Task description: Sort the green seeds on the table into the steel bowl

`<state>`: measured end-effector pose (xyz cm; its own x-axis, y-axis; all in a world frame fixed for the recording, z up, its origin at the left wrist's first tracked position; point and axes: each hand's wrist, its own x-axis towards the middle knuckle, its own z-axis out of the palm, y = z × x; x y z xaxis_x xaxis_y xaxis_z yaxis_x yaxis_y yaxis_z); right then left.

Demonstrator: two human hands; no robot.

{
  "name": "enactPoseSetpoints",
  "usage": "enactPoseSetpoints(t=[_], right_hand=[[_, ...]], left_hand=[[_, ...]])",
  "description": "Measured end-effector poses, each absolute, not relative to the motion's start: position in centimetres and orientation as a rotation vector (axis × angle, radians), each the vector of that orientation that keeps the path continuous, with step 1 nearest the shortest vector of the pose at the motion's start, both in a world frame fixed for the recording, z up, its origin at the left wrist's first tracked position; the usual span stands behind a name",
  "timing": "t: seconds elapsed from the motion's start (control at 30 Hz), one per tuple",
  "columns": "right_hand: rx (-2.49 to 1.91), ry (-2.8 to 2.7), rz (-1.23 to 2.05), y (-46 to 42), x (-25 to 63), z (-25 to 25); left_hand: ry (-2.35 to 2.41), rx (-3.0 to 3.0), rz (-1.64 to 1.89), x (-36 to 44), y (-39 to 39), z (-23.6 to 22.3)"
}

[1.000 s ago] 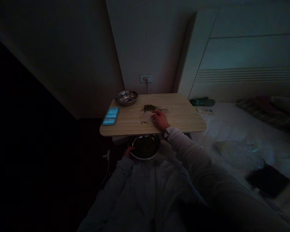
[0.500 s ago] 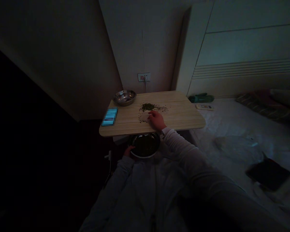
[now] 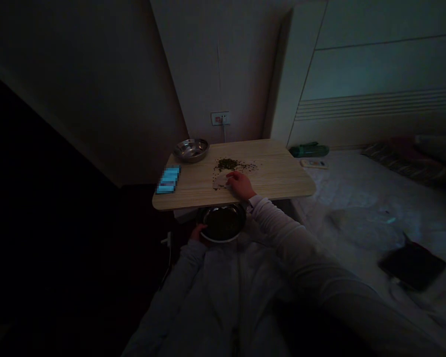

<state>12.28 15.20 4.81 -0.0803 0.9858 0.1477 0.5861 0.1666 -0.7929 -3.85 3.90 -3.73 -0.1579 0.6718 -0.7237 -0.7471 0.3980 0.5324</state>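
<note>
My left hand (image 3: pixel 198 233) is closed on the left rim of a shiny metal bowl (image 3: pixel 241 224), held below the front edge of the wooden tabletop (image 3: pixel 282 173). Dark contents fill the bowl, too dim to name. My right hand (image 3: pixel 241 185) rests over the tabletop, its fingers pinched on a thin whitish flat piece (image 3: pixel 220 181). A few small dark grains lie around that piece. Just behind it is a heap of small green beans (image 3: pixel 227 163), with more scattered to its right.
A second metal bowl (image 3: pixel 192 149) stands at the tabletop's back left corner, with a lit phone (image 3: pixel 168 179) in front of it. On the bed at right lie a green bottle (image 3: pixel 309 149), a remote control (image 3: pixel 314 163) and a dark flat object (image 3: pixel 412 265). A wall socket (image 3: pixel 220 118) holds a plug.
My right hand has shifted very slightly left with the whitish piece. The left hand and its bowl stay nearly where they were.
</note>
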Motion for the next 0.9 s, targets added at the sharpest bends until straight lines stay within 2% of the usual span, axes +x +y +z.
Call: enactPoseSetpoints(t=[0.9], right_hand=[[-1.377,-1.582,0.821,15.4,12.2,4.4]], left_hand=[[1.154,-0.023,1.273,-4.8,4.8,-7.3]])
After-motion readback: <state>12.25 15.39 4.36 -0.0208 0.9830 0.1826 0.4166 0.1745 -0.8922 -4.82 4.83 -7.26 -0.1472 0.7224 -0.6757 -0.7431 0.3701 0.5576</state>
